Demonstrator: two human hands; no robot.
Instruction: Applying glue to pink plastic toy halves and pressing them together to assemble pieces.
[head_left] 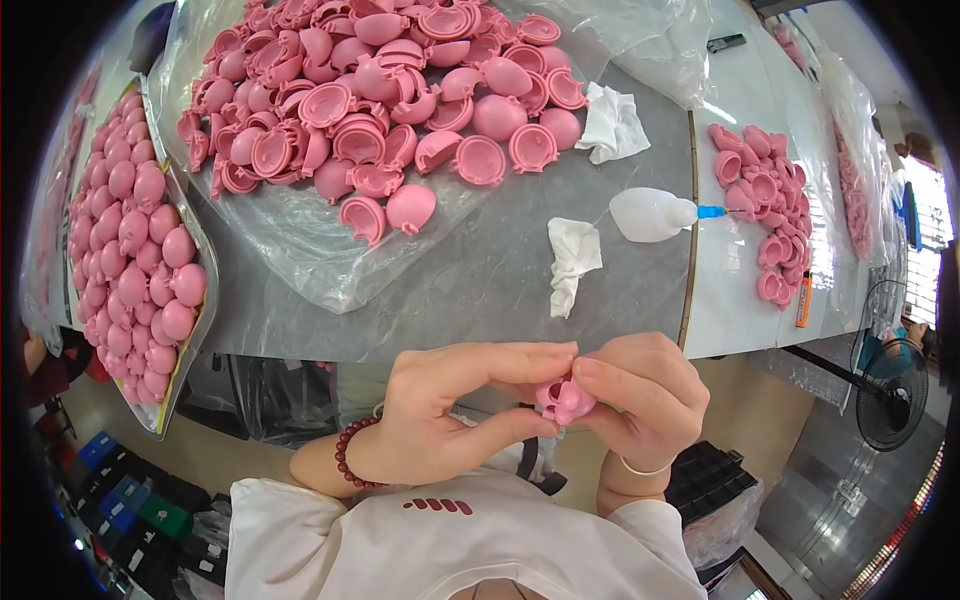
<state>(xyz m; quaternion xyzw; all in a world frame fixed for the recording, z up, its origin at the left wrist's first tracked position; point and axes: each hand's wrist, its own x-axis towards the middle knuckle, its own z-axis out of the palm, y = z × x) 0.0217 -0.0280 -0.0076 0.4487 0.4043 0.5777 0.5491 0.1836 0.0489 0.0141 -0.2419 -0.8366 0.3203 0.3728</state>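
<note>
A small pink plastic part (566,401) with an opening in it is held between both hands, just off the table's near edge. My left hand (440,405) grips its left side with thumb and fingers. From the other side, my right hand (645,395) pinches it, with the thumb on top. Beyond my hands, on the grey table (440,300), lie a crumpled white tissue (574,265) and a white squeeze bottle (650,215) with a blue tip. A large heap of pink round half shells (370,95) rests on clear plastic sheeting (340,265).
At the left stands a tray of pink balls (130,270) with a metal rim (205,330). More pink cup-shaped parts (765,200) and an orange stick-like tool (803,300) lie on the white table at right. A second tissue (612,125) sits farther back. A black fan (890,390) is at far right.
</note>
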